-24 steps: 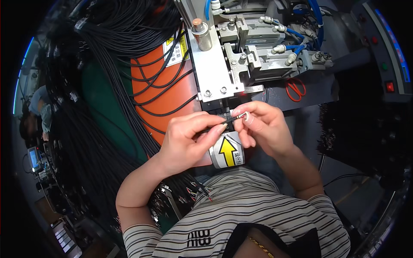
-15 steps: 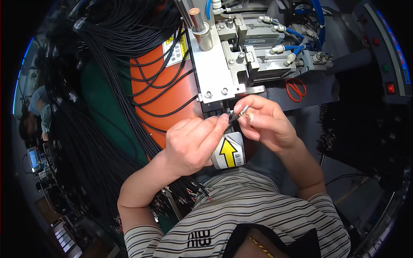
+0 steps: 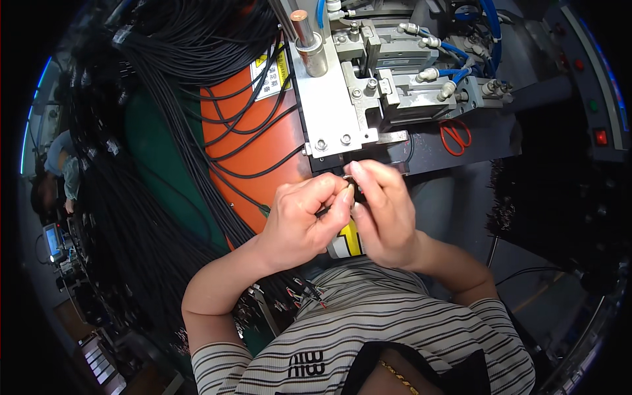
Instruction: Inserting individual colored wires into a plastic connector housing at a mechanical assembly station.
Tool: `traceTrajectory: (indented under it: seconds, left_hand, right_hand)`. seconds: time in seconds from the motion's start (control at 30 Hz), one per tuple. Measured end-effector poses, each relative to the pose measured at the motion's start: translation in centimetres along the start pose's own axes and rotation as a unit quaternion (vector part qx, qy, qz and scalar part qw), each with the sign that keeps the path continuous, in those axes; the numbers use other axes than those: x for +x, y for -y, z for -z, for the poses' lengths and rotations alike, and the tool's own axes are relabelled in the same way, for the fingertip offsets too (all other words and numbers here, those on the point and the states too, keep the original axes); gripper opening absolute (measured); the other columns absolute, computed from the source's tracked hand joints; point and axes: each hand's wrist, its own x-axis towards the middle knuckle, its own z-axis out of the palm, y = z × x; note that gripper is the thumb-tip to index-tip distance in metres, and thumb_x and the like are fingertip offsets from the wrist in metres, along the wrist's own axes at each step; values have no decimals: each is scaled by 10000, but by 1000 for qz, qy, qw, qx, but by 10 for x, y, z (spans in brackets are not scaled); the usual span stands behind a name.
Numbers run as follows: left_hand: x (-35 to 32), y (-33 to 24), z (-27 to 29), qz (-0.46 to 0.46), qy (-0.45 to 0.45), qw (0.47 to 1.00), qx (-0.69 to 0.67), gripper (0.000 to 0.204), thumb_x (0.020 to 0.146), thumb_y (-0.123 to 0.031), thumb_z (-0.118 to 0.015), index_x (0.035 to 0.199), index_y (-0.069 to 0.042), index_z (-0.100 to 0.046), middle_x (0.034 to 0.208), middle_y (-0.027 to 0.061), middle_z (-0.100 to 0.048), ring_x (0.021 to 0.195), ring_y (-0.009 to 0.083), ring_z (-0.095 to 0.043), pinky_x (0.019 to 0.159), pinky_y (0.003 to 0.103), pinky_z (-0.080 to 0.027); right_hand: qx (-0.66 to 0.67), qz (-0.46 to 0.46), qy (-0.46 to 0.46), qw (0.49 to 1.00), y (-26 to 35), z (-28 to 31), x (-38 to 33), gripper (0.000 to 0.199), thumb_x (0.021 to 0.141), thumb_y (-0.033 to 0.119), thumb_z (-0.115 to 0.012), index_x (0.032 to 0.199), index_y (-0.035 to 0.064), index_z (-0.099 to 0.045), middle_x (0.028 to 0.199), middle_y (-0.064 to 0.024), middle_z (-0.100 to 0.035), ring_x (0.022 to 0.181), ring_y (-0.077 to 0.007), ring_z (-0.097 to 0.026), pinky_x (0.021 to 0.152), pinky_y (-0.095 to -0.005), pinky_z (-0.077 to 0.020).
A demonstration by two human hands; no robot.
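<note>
In front of my chest, both hands meet just below the near edge of the machine's metal plate [image 3: 322, 118]. My left hand [image 3: 304, 216] is closed, its thumb and forefinger pinching the end of a black cable [image 3: 356, 195]. My right hand [image 3: 388, 220] has its fingertips closed around the same cable end, touching the left fingertips. Between the fingertips a small pale tip shows; most of the cable end is hidden by the fingers. Beneath the hands, a white plate with a yellow arrow [image 3: 350, 240] is partly covered.
Black cables [image 3: 217, 39] hang in thick bundles to the left, several crossing an orange surface [image 3: 253, 145]. Pneumatic cylinders [image 3: 418, 102] with blue hoses stand at the back right, near red-handled scissors [image 3: 455, 135]. A control box [image 3: 596, 112] is far right. Another person [image 3: 62, 161] is far left.
My right hand has moved left and closer to my left hand, and the metal-tipped cable end is now mostly covered. The arrow plate is more hidden. A green piece shows beside my left wrist.
</note>
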Motion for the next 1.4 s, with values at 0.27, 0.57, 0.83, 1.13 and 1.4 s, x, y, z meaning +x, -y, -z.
traceTrajectory:
  seconds: [0.27,0.57,0.83,1.13,1.4]
  left_hand:
    - [-2,10,2,24,28,998,-60,92,920,-63,-571,870,5,-608,649,49,-581,539,70,-523,476,255,-403]
    - [2,8,13,156,140,959,-191,150,952,-76,-535,861,14,-613,737,-11,-612,617,28,-468,542,211,-400]
    - [-6,5,-3,-72,47,962,261,96,814,7,-631,910,-1,-644,735,62,-605,618,157,-578,541,287,-467]
    - [-6,11,-6,-154,12,932,327,424,672,28,-674,1094,26,-638,888,95,-578,680,227,-600,556,327,-488]
    - [-3,13,-5,-157,10,936,316,434,669,46,-658,1102,34,-632,852,92,-563,667,228,-590,553,328,-481]
  right_hand:
    - [536,-370,82,754,-16,28,19,228,956,78,-573,1126,-56,-644,981,-94,-650,848,-109,-615,736,-240,-500]
    - [436,-332,107,829,-22,31,21,160,910,-19,-581,1037,-55,-671,951,-124,-650,700,-120,-627,535,-206,-482]
    - [-84,-56,162,982,-13,35,31,36,793,14,-659,803,-6,-631,778,-87,-613,571,-189,-614,479,-285,-454]
    - [-117,-60,191,973,-17,33,25,54,769,25,-659,799,9,-617,752,-90,-587,564,-273,-583,487,-354,-452]
    - [-107,-69,139,982,-19,29,22,44,779,11,-649,810,7,-618,756,-92,-587,572,-267,-590,490,-350,-457]
